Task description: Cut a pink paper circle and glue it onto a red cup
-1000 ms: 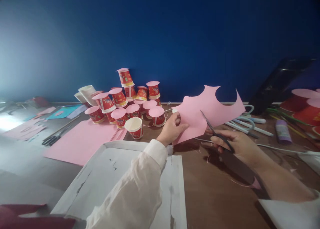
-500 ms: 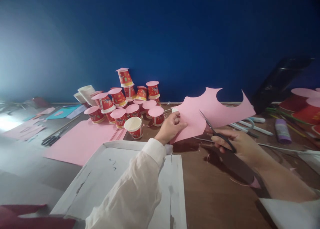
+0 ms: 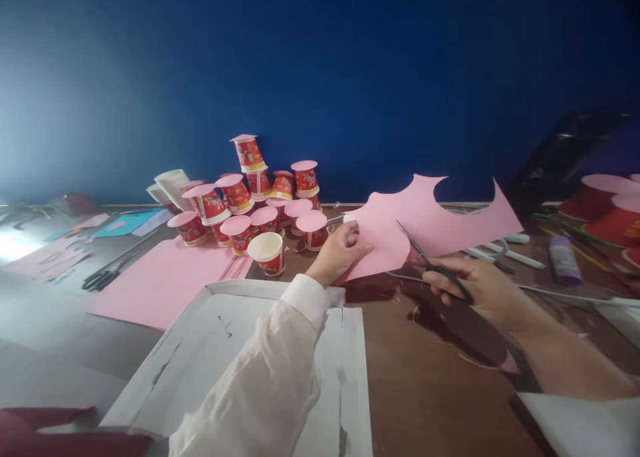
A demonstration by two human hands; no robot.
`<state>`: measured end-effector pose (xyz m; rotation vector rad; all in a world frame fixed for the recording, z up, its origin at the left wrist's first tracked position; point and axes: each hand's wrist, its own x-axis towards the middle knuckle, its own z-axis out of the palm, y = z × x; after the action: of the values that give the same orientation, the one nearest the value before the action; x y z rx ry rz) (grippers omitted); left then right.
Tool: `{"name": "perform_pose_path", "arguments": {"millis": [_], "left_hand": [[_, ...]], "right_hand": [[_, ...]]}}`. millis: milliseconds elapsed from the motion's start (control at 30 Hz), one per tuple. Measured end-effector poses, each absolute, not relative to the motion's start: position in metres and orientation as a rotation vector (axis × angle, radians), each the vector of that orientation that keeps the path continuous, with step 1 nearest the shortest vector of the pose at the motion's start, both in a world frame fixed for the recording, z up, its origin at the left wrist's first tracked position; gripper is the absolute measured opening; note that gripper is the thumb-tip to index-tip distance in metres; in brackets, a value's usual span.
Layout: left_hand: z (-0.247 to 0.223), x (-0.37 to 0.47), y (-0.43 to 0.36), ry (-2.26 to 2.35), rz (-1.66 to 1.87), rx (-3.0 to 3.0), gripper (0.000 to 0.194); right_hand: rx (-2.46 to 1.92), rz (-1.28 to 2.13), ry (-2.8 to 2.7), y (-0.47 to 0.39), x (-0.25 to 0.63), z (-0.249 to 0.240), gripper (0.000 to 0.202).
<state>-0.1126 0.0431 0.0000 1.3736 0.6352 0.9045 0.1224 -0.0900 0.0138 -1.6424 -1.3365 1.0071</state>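
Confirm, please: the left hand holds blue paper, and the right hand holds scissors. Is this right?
Not quite: the head view shows that the left hand holds pink paper, not blue. The right hand does hold scissors.

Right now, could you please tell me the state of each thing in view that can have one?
Pink sheet: held in the left hand, far edge cut in curves.
Scissors in the right hand: one blade showing over the sheet.
Front red cup: upright, uncovered.
Disc-topped red cups: upside down, some stacked.
Pale cups: tilted.
Table scissors: lying down, blade opening unclear.
Purple-and-white tube: cap state unclear.
White tray: lying flat, dark-marked.
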Motion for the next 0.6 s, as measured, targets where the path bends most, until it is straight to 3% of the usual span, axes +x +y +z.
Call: {"name": "perform_pose_path", "arguments": {"millis": [600], "left_hand": [[-0.0020,-0.1174,0.0459,0.643,0.877,1.393,0.069]], "right_hand": [[-1.611,1.054,-1.311,-0.0927,0.1198,0.0184,0.063]]}}
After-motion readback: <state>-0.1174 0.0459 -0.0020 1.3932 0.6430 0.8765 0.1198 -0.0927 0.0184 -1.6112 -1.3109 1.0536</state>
